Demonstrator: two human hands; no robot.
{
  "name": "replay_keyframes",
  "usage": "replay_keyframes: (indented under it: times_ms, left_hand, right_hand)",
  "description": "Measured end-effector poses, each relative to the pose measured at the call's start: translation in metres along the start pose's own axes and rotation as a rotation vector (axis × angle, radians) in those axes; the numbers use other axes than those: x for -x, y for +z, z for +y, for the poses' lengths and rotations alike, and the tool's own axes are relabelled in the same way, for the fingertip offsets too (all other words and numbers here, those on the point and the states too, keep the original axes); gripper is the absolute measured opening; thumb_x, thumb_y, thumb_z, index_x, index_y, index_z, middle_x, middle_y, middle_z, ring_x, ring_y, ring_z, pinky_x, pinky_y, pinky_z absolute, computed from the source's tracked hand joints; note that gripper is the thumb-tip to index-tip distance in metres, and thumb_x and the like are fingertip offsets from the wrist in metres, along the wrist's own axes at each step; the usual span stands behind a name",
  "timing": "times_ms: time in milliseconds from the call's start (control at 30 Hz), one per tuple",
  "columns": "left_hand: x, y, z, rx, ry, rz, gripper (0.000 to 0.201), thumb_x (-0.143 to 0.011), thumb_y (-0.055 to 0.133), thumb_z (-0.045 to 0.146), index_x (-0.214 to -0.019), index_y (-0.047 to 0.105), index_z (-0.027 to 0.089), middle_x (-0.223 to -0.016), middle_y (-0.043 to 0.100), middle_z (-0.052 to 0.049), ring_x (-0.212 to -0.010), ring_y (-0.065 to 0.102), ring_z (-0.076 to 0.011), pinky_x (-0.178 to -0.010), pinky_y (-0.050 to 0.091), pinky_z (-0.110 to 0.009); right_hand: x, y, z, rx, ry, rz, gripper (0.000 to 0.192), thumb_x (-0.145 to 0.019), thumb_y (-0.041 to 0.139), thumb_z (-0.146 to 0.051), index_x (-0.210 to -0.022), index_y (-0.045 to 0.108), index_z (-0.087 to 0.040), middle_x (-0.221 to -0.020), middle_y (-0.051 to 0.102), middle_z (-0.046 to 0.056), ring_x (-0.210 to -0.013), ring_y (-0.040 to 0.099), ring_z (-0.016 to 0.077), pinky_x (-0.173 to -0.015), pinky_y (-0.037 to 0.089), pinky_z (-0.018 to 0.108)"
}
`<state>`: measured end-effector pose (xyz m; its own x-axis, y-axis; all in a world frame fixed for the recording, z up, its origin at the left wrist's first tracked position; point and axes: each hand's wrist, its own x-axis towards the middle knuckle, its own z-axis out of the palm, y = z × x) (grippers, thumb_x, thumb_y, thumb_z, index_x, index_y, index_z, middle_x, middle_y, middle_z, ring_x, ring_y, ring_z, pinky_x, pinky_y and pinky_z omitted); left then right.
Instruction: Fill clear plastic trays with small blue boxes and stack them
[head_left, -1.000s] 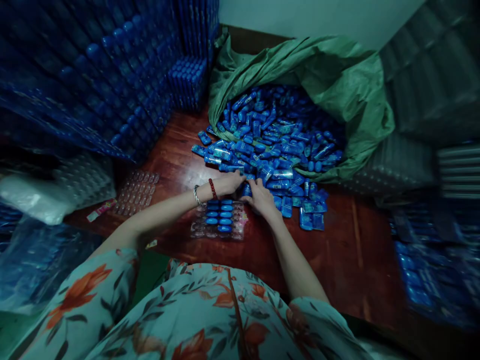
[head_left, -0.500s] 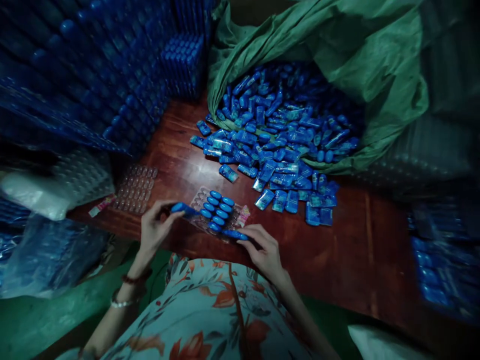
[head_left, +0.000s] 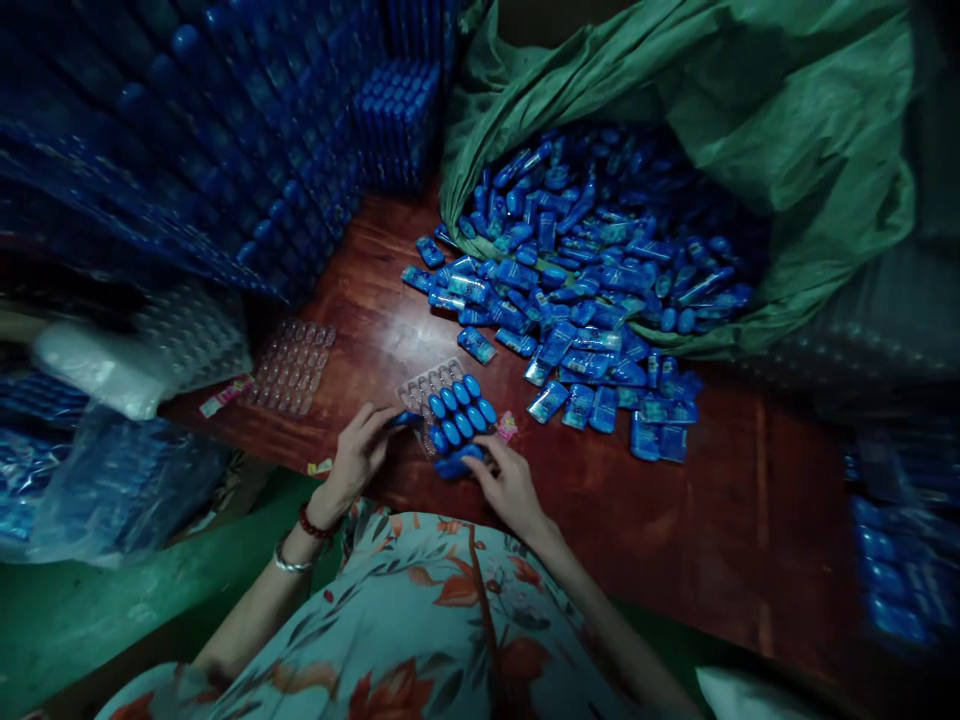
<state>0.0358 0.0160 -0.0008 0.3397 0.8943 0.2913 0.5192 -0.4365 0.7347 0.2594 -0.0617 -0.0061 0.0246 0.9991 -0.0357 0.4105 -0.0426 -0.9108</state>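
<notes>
where stacked blue packs (head_left: 225, 150) wall it, wooden table (head_left: 720, 500) bears a green sack (head_left: 750, 110).

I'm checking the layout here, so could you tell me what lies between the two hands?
In the head view, the clear tray of blue pieces lies between left hand and right hand.

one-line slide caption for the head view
Left hand and right hand each hold a blue container at a clear blister tray on a wooden table.

Print on blue packets (head_left: 577, 290) – too small, blurred – nothing legible.
</notes>
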Motion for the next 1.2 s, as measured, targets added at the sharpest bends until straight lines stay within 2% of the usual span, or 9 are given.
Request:
replay_keyframes:
  times_ms: [133, 233, 333, 433, 567, 733, 900, 1033, 1200]
  left_hand:
    - [0.005, 0.001, 0.012, 0.009, 0.045, -0.156, 0.027, -0.09, 0.041, 0.012, -0.112, 0.056, 0.019, -0.092, 0.06, -0.006, -0.083, 0.059, -0.0137, -0.072, 0.051, -0.025]
    - [0.005, 0.007, 0.021, 0.018, 0.048, -0.145, 0.026, -0.089, 0.044, 0.013, -0.111, 0.056, 0.02, -0.091, 0.06, -0.005, -0.082, 0.059, -0.0146, -0.072, 0.051, -0.026]
    - [-0.001, 0.017, 0.021, 0.025, 0.052, -0.068, 0.025, -0.088, 0.045, 0.014, -0.111, 0.056, 0.019, -0.092, 0.059, -0.006, -0.083, 0.058, -0.0155, -0.073, 0.051, -0.027]
    - [-0.01, 0.023, 0.012, 0.007, 0.102, -0.162, 0.031, -0.088, 0.04, 0.01, -0.114, 0.056, 0.018, -0.097, 0.059, -0.008, -0.088, 0.058, -0.0157, -0.075, 0.051, -0.027]
    - [-0.021, 0.014, 0.003, -0.108, 0.248, -0.311, 0.039, -0.089, 0.034, 0.006, -0.12, 0.054, 0.019, -0.105, 0.058, -0.011, -0.095, 0.057, -0.0169, -0.079, 0.05, -0.029]
    - [-0.038, 0.003, 0.0, -0.195, 0.399, -0.375, 0.039, -0.089, 0.034, 0.006, -0.123, 0.052, 0.018, -0.101, 0.058, -0.01, -0.088, 0.056, -0.0163, -0.074, 0.05, -0.028]
    - [-0.062, 0.006, -0.001, -0.195, 0.454, -0.424, 0.037, -0.09, 0.033, 0.008, -0.12, 0.053, 0.018, -0.105, 0.057, -0.012, -0.095, 0.055, -0.0177, -0.08, 0.05, -0.031]
    - [-0.076, 0.007, 0.006, -0.21, 0.546, -0.647, 0.036, -0.091, 0.037, 0.011, -0.122, 0.052, 0.022, -0.116, 0.058, -0.01, -0.111, 0.052, -0.0207, -0.096, 0.046, -0.04]
    - [-0.078, 0.008, 0.006, -0.202, 0.597, -0.705, 0.039, -0.091, 0.035, 0.01, -0.124, 0.05, 0.023, -0.122, 0.057, -0.01, -0.116, 0.05, -0.0216, -0.096, 0.047, -0.042]
  right_hand:
    - [-0.017, -0.033, 0.01, 0.136, 0.086, 0.022, 0.022, -0.085, 0.052, -0.033, -0.097, 0.062, -0.018, -0.09, 0.068, 0.006, -0.072, 0.061, 0.0174, -0.067, 0.048, 0.029]
    - [-0.023, -0.049, 0.014, 0.148, 0.161, 0.012, 0.03, -0.081, 0.056, -0.035, -0.105, 0.062, -0.019, -0.08, 0.067, 0.003, -0.061, 0.056, 0.0154, -0.06, 0.046, 0.028]
    - [-0.019, -0.05, 0.019, -0.025, 0.287, 0.034, 0.035, -0.076, 0.061, -0.039, -0.103, 0.065, -0.018, -0.071, 0.064, 0.001, -0.053, 0.051, 0.0123, -0.052, 0.043, 0.025]
    - [-0.007, -0.046, 0.021, -0.283, 0.431, 0.029, 0.033, -0.072, 0.064, -0.043, -0.092, 0.066, -0.016, -0.058, 0.057, -0.003, -0.044, 0.046, 0.0096, -0.043, 0.039, 0.022]
    - [0.011, -0.04, 0.018, -0.53, 0.561, -0.055, 0.047, -0.06, 0.076, -0.036, -0.1, 0.059, -0.018, -0.059, 0.056, -0.006, -0.043, 0.051, 0.0094, -0.043, 0.043, 0.022]
    - [0.02, -0.026, 0.019, -0.281, 0.374, 0.038, 0.035, -0.072, 0.067, -0.034, -0.103, 0.061, -0.02, -0.063, 0.06, -0.003, -0.056, 0.06, 0.014, -0.058, 0.051, 0.027]
    - [0.016, -0.025, 0.028, 0.127, 0.081, 0.141, 0.023, -0.087, 0.05, -0.031, -0.105, 0.06, -0.02, -0.098, 0.068, 0.008, -0.086, 0.064, 0.0205, -0.081, 0.051, 0.035]
    - [0.01, -0.036, 0.031, 0.284, 0.039, 0.063, 0.024, -0.091, 0.043, -0.029, -0.108, 0.057, -0.02, -0.1, 0.066, 0.009, -0.092, 0.063, 0.0219, -0.081, 0.05, 0.036]
    - [-0.005, -0.055, 0.031, 0.339, -0.001, -0.066, 0.026, -0.091, 0.043, -0.027, -0.113, 0.054, -0.021, -0.113, 0.062, 0.01, -0.101, 0.06, 0.0225, -0.085, 0.048, 0.036]
